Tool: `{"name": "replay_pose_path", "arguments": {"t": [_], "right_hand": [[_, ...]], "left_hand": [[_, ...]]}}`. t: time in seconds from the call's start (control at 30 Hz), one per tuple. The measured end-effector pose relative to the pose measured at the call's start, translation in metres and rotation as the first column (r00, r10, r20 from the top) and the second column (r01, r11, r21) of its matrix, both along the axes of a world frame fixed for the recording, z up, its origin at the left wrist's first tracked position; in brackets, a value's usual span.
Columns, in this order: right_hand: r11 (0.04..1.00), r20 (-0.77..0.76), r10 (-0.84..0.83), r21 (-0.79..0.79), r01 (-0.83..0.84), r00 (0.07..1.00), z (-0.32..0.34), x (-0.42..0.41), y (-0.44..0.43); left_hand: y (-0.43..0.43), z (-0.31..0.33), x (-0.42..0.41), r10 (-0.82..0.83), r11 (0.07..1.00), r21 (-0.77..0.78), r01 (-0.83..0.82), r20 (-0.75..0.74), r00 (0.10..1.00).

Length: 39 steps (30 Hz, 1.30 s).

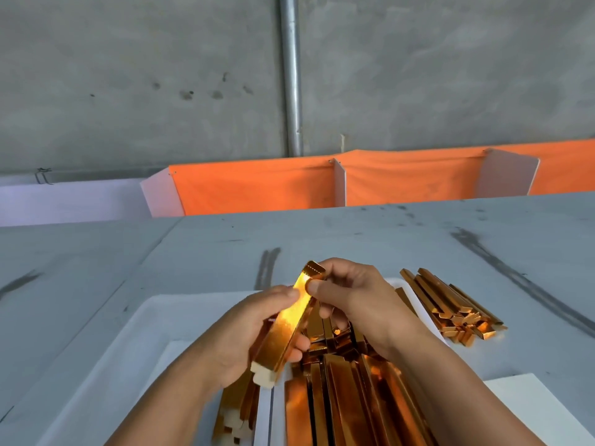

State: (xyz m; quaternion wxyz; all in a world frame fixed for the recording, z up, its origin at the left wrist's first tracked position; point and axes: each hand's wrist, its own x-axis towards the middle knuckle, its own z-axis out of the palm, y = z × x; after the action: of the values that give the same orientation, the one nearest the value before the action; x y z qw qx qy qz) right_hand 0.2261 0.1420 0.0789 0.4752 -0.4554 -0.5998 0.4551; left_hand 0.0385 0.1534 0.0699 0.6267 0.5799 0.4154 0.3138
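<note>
Left hand (254,329), right hand (357,304) fingers (317,287) pinch gold box (289,320).

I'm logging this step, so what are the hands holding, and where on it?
One long gold box. The left hand grips its lower half; the right hand pinches it near the top flap.

- My left hand (251,329) hides the gold strip's (291,317) underside.
- My right hand (357,300) covers part of the gold pile (347,397), which the bottom edge cuts off.
</note>
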Motion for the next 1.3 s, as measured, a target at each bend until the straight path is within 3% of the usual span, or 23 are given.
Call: {"name": "replay_pose_path", "arguments": {"t": [0.1,0.27,0.37,0.43,0.53,0.6,0.8,1.13,1.3], "right_hand": [[0.995,-0.004,0.090,0.034,-0.090,0.996,-0.004,0.004,0.001],[0.993,-0.046,0.103,0.064,-0.100,0.994,-0.011,0.002,0.002],[0.998,-0.114,0.012,0.055,-0.005,0.993,-0.015,0.002,0.003],[0.999,-0.162,-0.006,0.030,0.011,0.987,-0.014,0.003,0.003],[1.000,-0.149,-0.009,0.004,0.009,0.989,-0.015,0.003,0.004],[1.000,-0.131,-0.010,0.003,0.010,0.991,-0.018,0.002,0.006],[0.998,-0.108,-0.049,0.024,0.051,0.993,-0.021,-0.001,0.006],[0.981,-0.085,-0.162,0.092,0.169,0.983,-0.021,-0.004,0.004],[0.974,-0.053,-0.179,0.130,0.184,0.982,-0.023,-0.006,0.003]], "left_hand": [[0.003,0.000,-0.007,-0.140,0.976,-0.150,0.159,0.129,0.982],[0.006,-0.012,-0.010,-0.127,0.987,-0.082,0.138,0.127,0.984],[0.008,-0.017,-0.007,0.049,0.990,0.130,-0.052,0.030,0.998],[0.009,-0.020,-0.005,0.177,0.929,0.344,-0.137,-0.085,0.981],[0.008,-0.026,-0.003,0.294,0.786,0.610,-0.103,-0.222,0.930],[0.006,-0.030,-0.001,0.347,0.707,0.706,-0.041,-0.296,0.890],[0.003,-0.036,0.002,0.371,0.717,0.697,-0.008,-0.372,0.851],[-0.001,-0.040,0.011,0.518,0.673,0.740,0.019,-0.489,0.701],[-0.001,-0.042,0.014,0.503,0.698,0.716,0.023,-0.513,0.696]]}}
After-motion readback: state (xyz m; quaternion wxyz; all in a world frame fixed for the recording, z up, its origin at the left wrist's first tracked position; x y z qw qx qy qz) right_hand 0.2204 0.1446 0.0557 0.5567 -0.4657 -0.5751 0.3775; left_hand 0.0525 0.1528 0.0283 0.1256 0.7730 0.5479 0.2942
